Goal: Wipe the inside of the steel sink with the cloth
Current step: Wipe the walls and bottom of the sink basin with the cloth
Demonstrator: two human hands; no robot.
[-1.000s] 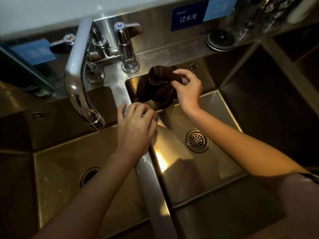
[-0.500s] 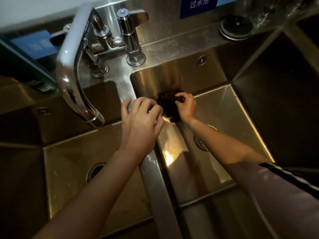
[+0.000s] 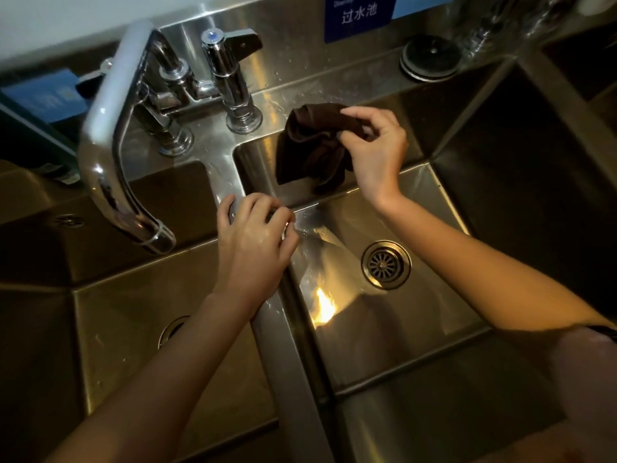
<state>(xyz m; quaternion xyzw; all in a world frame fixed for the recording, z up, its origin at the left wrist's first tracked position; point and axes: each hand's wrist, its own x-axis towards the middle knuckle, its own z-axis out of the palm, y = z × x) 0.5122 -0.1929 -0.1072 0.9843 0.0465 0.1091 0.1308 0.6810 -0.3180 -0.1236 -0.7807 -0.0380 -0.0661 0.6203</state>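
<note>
Since 0.5 s ago, cloth (image 3: 314, 152) has come up from the floor corner of the basin to the top of its back wall; right hand (image 3: 374, 155) rose with it.

Cloth: dark brown, soft, bunched into loose folds. Upper edge lies over the rear rim of the right basin, rest hangs down against the back wall. Right-hand fingers (image 3: 355, 112) pinch the upper folds between thumb and forefinger; other fingers curl loosely behind.

Steel sink (image 3: 417, 332): brushed stainless, rectangular basin with flat floor and sharp creased corners. Wet streaks and a bright glare patch on the floor near the divider. Round drain strainer (image 3: 386, 265) with radial slots sits in the floor, well apart from the cloth.

Left hand (image 3: 255, 243) rests on the narrow steel divider (image 3: 287, 355) between the 2 basins, fingers curled down over its ridge, gripping no object. Skin looks wet.

Left basin (image 3: 133, 315): same steel, dimmer, drain partly hidden behind the left forearm.

Faucet (image 3: 113, 145): chrome, thick curved spout arching over the left basin, 2 upright valve posts behind it on the rear ledge. Round black stopper (image 3: 430, 60) lies on that ledge to the right. Blue sign (image 3: 359, 15) with white characters is fixed to the backsplash.
</note>
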